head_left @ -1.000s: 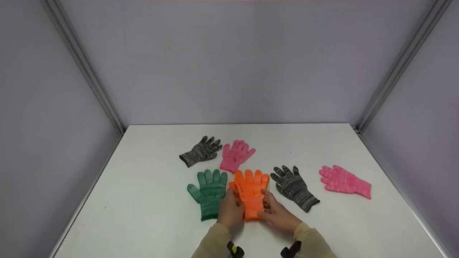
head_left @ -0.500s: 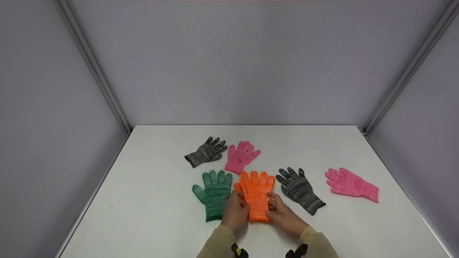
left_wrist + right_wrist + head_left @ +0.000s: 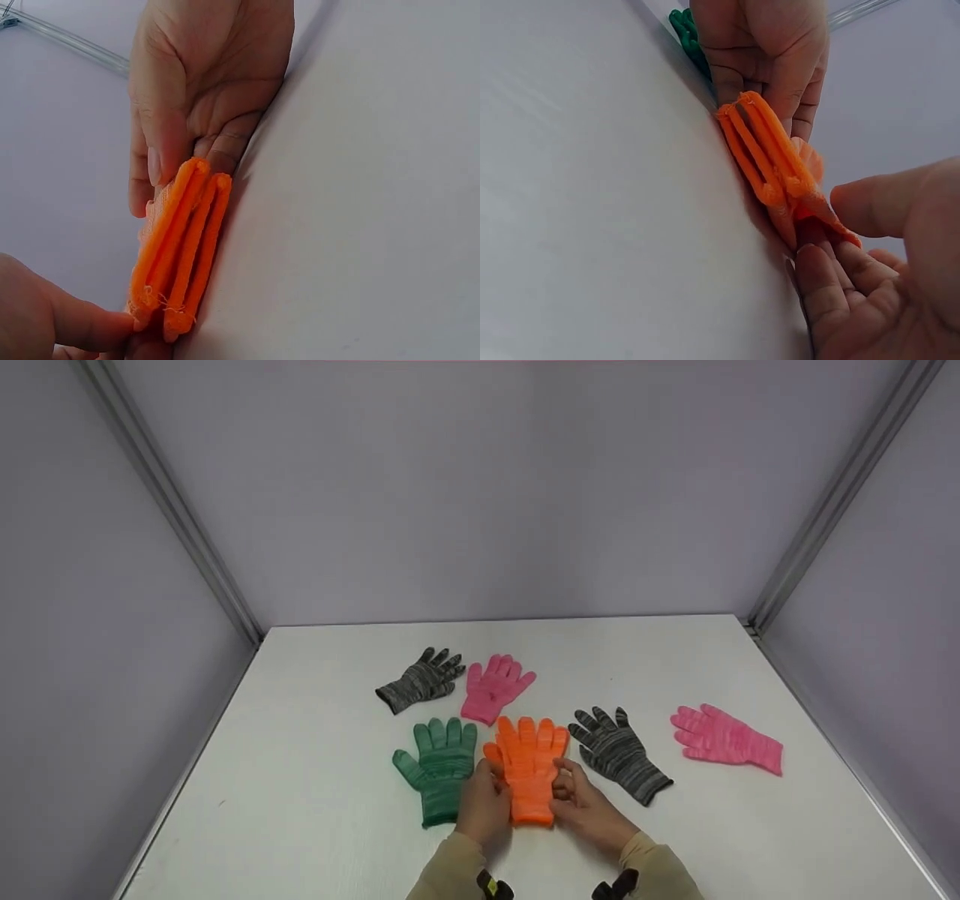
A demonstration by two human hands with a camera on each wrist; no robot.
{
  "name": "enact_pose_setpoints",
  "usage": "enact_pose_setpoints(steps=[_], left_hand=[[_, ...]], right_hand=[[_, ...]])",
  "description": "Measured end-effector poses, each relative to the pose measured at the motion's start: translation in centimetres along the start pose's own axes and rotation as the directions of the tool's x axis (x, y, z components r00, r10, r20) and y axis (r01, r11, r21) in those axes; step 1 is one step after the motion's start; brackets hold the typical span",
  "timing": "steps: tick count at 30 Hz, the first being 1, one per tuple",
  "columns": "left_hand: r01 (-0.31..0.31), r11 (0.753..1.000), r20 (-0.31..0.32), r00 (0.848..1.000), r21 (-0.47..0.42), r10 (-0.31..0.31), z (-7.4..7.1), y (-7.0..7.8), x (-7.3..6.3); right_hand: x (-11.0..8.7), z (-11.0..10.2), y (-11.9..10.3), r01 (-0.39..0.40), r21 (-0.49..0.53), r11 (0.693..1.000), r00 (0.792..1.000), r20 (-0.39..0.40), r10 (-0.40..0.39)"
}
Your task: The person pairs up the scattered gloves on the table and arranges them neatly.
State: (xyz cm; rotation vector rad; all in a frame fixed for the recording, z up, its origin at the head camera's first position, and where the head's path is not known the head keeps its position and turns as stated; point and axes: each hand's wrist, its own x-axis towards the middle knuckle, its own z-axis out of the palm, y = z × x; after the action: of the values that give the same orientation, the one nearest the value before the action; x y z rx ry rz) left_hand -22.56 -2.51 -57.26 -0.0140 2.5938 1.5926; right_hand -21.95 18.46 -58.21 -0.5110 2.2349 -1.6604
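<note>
A pair of orange knit gloves (image 3: pixel 529 776) lies stacked with the fingers pointing away from me; in the left wrist view two cuff openings (image 3: pixel 180 247) show one over the other. My left hand (image 3: pixel 484 804) holds the left edge, its thumb on top, beside the green glove (image 3: pixel 442 769). On the right edge, my right hand (image 3: pixel 594 810) pinches the stack between thumb and fingers, several fingers reaching beneath it in the right wrist view. A grey-black striped glove (image 3: pixel 621 754) lies just right of the orange pair.
Behind lie another grey-black glove (image 3: pixel 421 681) and a pink glove (image 3: pixel 495 688), side by side. A second pink glove (image 3: pixel 727 740) lies far right on the white table (image 3: pixel 285 780). Grey panels (image 3: pixel 480 495) close in the back and both sides.
The head view shifts sideways and back slightly. Both hands keep their hold on the orange gloves, and the loose gloves keep their places on the table.
</note>
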Motion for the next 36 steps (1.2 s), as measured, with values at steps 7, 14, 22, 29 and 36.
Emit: enact_pose_setpoints(steps=[7, 14, 22, 29, 36], left_hand=[[-0.04, 0.999, 0.165, 0.985, -0.016, 0.042, -0.4, 0.2, -0.4], [-0.073, 0.99, 0.27, 0.962, 0.12, 0.038, -0.3, 0.4, -1.4], [-0.104, 0.977, 0.246, 0.968, 0.186, 0.056, 0.0, 0.1, -1.5], [-0.099, 0.978, 0.238, 0.97, 0.183, 0.053, -0.4, 0.0, -1.6], [-0.152, 0.97, 0.23, 0.967, 0.191, 0.107, -0.5, 0.1, -1.7]], right_hand=[[0.2, 0.2, -0.5, -0.037, -0.005, 0.999, 0.998, -0.048, 0.037], [0.7, 0.4, -0.5, -0.065, -0.018, 0.998, 0.995, -0.078, 0.063], [0.2, 0.0, -0.5, -0.101, 0.062, 0.993, 0.987, -0.115, 0.108], [-0.2, 0.5, -1.1, -0.189, 0.041, 0.981, 0.975, -0.109, 0.192], [-0.2, 1.4, -1.3, -0.203, -0.145, 0.968, 0.968, -0.18, 0.176]])
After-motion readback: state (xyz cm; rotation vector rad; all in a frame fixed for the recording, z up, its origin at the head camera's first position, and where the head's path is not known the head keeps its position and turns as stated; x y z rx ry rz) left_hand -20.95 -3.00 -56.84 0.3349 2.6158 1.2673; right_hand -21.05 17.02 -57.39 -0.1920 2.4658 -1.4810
